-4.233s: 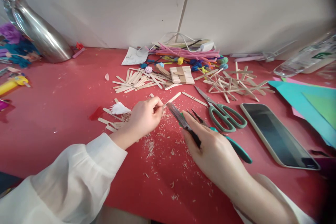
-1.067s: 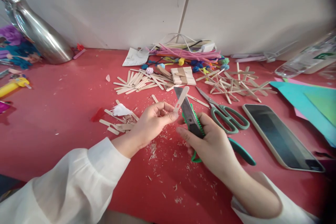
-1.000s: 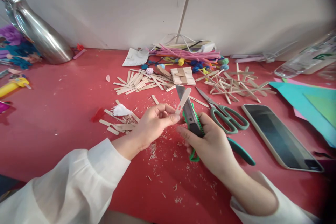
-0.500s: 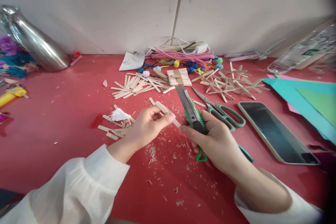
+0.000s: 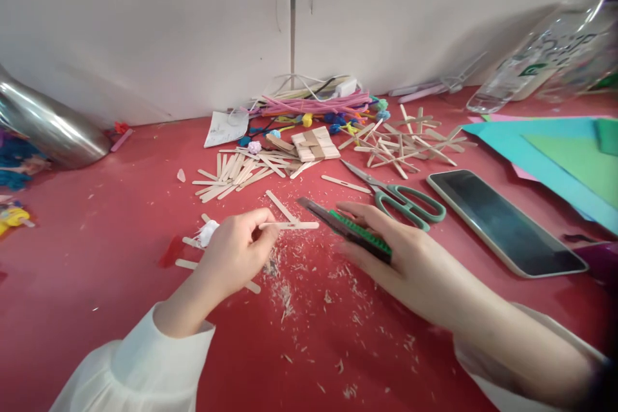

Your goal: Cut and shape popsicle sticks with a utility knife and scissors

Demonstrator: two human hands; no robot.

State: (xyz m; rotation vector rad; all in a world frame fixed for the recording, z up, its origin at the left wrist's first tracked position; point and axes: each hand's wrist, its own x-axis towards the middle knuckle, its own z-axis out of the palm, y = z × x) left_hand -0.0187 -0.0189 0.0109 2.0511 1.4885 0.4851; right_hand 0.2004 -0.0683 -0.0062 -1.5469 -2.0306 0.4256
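My left hand (image 5: 244, 248) pinches one end of a wooden craft stick (image 5: 302, 226), which points right, level above the table. My right hand (image 5: 391, 248) is wrapped round a green and black utility knife (image 5: 360, 237), somewhat blurred. The knife's blade (image 5: 309, 206) points up and left, apart from the stick. Wood shavings (image 5: 284, 299) lie scattered on the red tabletop below both hands. Another craft stick (image 5: 280, 206) rests just behind the held one. Beside my left wrist are a white crumpled lump (image 5: 208, 232) and several sticks, partly hidden by the hand.
Green-handled scissors (image 5: 410, 206) and a phone (image 5: 506, 222) lie to the right, near coloured paper (image 5: 506, 135). Piles of craft sticks (image 5: 236, 170) and pink pipe cleaners (image 5: 313, 105) sit at the back. A metal flask (image 5: 53, 125) stands left, a plastic bottle (image 5: 521, 67) right.
The craft stick has swung from slanting to nearly level, and my right fingers have come away from its end. The knife has tipped left and lower. The view has shifted right.
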